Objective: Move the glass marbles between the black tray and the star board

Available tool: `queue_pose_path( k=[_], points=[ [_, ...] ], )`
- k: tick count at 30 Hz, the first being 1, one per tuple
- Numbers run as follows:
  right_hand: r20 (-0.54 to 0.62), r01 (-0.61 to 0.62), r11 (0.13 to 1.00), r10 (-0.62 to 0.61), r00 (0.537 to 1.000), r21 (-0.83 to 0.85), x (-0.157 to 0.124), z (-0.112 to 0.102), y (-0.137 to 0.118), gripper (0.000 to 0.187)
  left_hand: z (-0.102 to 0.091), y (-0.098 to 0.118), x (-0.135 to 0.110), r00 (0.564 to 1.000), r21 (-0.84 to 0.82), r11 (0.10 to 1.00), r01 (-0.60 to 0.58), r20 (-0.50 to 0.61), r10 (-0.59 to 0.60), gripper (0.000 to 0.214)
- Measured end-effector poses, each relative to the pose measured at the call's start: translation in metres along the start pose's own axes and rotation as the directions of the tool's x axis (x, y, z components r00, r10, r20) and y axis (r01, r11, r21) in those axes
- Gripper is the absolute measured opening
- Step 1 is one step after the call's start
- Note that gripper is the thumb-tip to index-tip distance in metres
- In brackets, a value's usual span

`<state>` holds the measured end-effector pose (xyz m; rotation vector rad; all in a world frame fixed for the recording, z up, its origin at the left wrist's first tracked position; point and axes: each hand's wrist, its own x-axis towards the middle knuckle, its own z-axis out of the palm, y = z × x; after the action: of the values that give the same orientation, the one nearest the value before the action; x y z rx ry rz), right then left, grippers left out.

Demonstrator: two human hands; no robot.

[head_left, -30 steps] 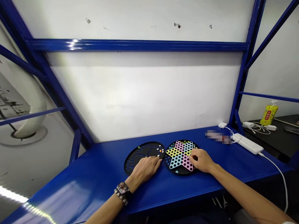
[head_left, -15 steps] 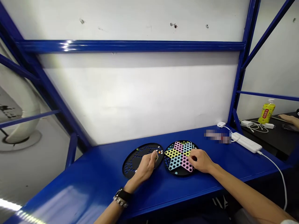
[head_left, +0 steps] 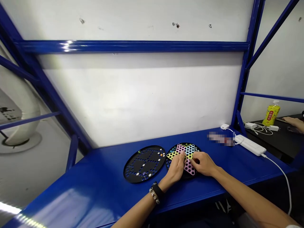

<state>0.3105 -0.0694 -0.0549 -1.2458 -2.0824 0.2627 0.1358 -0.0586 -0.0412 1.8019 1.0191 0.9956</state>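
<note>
A star-shaped game board [head_left: 181, 148] with pink, yellow and light-blue points, full of round holes, lies in a round black tray [head_left: 166, 165]. My left hand [head_left: 175, 168] is over the star's lower left part, fingers closed together; whatever they hold is hidden. At the star's right point is my right hand [head_left: 204, 163], its fingers curled in and the thumb near them; I cannot make out what is in its pinch. Small blue pieces show around the star. Left of it lies a round black perforated board [head_left: 152, 156] with several small white discs and an orange piece [head_left: 161, 155].
The boards rest on a blue tabletop [head_left: 102, 171] framed by blue metal bars [head_left: 135, 46]. To the right are a white power strip [head_left: 250, 145] with a cable, a blurred packet-like thing [head_left: 220, 138], a yellow bottle [head_left: 271, 114] and another person's hand [head_left: 294, 122].
My left hand has moved right, from the black perforated board to the star-shaped board. More white discs on the left board are now uncovered. My right hand stays almost in place.
</note>
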Motion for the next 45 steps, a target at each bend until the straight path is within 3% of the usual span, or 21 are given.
queue_pose_path(
  k=[3, 6, 10, 14, 23, 26, 30, 32, 34, 36, 38, 41, 43, 45],
  points=[
    [-0.003, -0.003, 1.0, 0.003, 1.0, 0.004, 0.0, 0.0, 0.0, 0.033, -0.005, 0.003, 0.0, 0.999, 0.061, 0.998, -0.024, 0.025, 0.022, 0.059],
    [-0.004, -0.002, 1.0, 0.002, 1.0, 0.009, 0.0, 0.0, 0.0, 0.034, -0.014, 0.01, -0.002, 0.987, 0.281, 0.95, -0.137, 0.123, 0.106, 0.055],
    [-0.009, 0.004, 1.0, -0.004, 1.0, 0.011, 0.0, 0.0, 0.0, 0.035, -0.03, 0.014, -0.014, 0.928, 0.609, 0.717, -0.34, 0.34, 0.152, 0.043],
    [-0.007, -0.005, 1.0, 0.005, 1.0, 0.024, 0.0, 0.0, 0.0, 0.036, -0.038, 0.012, -0.026, 0.912, 0.712, 0.587, -0.386, 0.392, 0.124, 0.031],
    [0.005, -0.005, 0.999, 0.004, 1.0, 0.032, 0.0, -0.001, 0.0, 0.035, -0.053, 0.026, -0.034, 0.913, 0.594, 0.718, -0.362, 0.382, 0.144, 0.016],
    [0.005, -0.019, 0.998, 0.019, 1.0, 0.052, -0.001, 0.0, 0.001, 0.035, -0.074, 0.023, -0.027, 0.946, 0.563, 0.771, -0.298, 0.285, 0.157, 0.023],
    [-0.002, -0.023, 0.997, 0.024, 1.0, 0.07, -0.001, 0.001, 0.001, 0.036, -0.131, -0.002, -0.007, 0.993, 0.641, 0.761, -0.096, 0.006, 0.12, 0.033],
    [-0.006, -0.015, 0.997, 0.016, 1.0, 0.069, -0.001, 0.002, 0.001, 0.037, -0.162, -0.023, 0.001, 0.993, 0.752, 0.658, 0.043, -0.102, 0.052, 0.039],
    [-0.007, -0.015, 0.997, 0.015, 1.0, 0.069, -0.002, 0.002, 0.001, 0.036, -0.187, -0.043, 0.006, 0.983, 0.85, 0.495, 0.182, -0.163, -0.081, 0.045],
    [-0.008, -0.019, 0.998, 0.019, 1.0, 0.067, -0.002, 0.001, 0.0, 0.036, -0.204, -0.061, 0.008, 0.968, 0.894, 0.381, 0.236, -0.182, -0.172, 0.043],
    [-0.009, -0.022, 0.998, 0.023, 1.0, 0.064, -0.002, 0.001, -0.002, 0.036, -0.214, -0.071, 0.009, 0.962, 0.905, 0.345, 0.249, -0.19, -0.195, 0.037],
    [-0.008, -0.02, 0.998, 0.021, 1.0, 0.063, -0.002, 0.0, -0.002, 0.036, -0.217, -0.071, 0.011, 0.964, 0.885, 0.392, 0.253, -0.198, -0.177, 0.031],
    [-0.007, -0.02, 0.998, 0.021, 1.0, 0.066, -0.002, 0.001, -0.002, 0.036, -0.206, -0.06, 0.011, 0.977, 0.835, 0.508, 0.211, -0.166, -0.133, 0.026],
    [-0.008, -0.022, 0.997, 0.022, 1.0, 0.07, -0.002, 0.002, 0.0, 0.036, -0.182, -0.042, 0.006, 0.992, 0.737, 0.666, 0.118, -0.113, -0.05, 0.022]
  ],
)
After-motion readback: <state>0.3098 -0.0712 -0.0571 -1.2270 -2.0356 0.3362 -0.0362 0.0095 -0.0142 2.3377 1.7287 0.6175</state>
